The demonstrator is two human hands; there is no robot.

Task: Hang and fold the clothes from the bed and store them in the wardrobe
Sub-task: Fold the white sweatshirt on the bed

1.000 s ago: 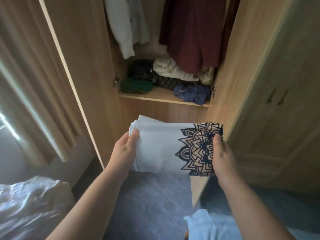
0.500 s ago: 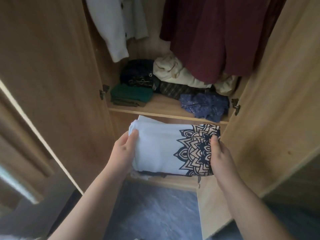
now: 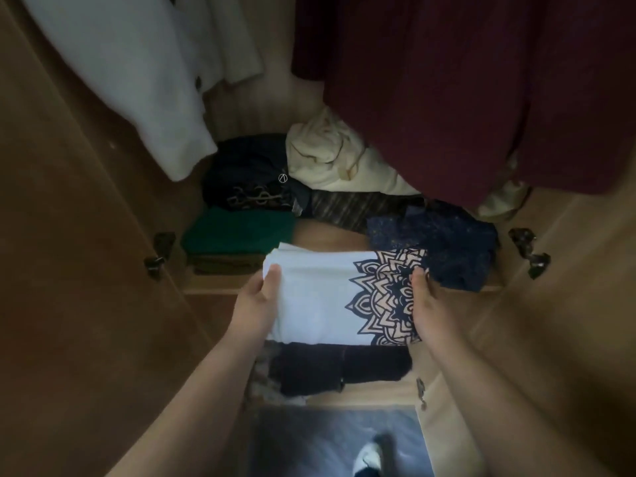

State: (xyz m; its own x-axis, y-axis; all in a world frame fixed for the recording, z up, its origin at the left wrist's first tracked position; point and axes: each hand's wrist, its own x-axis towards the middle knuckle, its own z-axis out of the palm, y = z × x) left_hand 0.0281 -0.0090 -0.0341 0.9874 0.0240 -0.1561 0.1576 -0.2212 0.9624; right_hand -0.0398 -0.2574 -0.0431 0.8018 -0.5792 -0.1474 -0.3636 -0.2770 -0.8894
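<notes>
The fingers [image 3: 273, 275] of the left hand [image 3: 256, 304] are curled round the plain end of the folded white garment [image 3: 320, 297], with the thumb laid on top. The right hand [image 3: 426, 304] grips the opposite end in the same way, over the dark mandala print. The garment is held flat between both hands at the front edge of the shelf [image 3: 327, 235] inside the wardrobe [image 3: 69, 235]. Its far edge is placed over the bare wood between a green folded piece [image 3: 237, 232] and a dark blue patterned piece [image 3: 444, 242]. Whether it rests on the shelf cannot be told.

Behind these, a dark printed garment [image 3: 251, 173] and a cream garment [image 3: 330, 156] are piled. Above them, a white garment [image 3: 120, 63] and a maroon garment [image 3: 447, 80] are hung. A dark folded pile [image 3: 344, 368] is seen on the level below.

Folding of this item is judged finished. Its storing is nearly done, as it has only to be set down and released. The bed is not in view, so what is left there cannot be told.
</notes>
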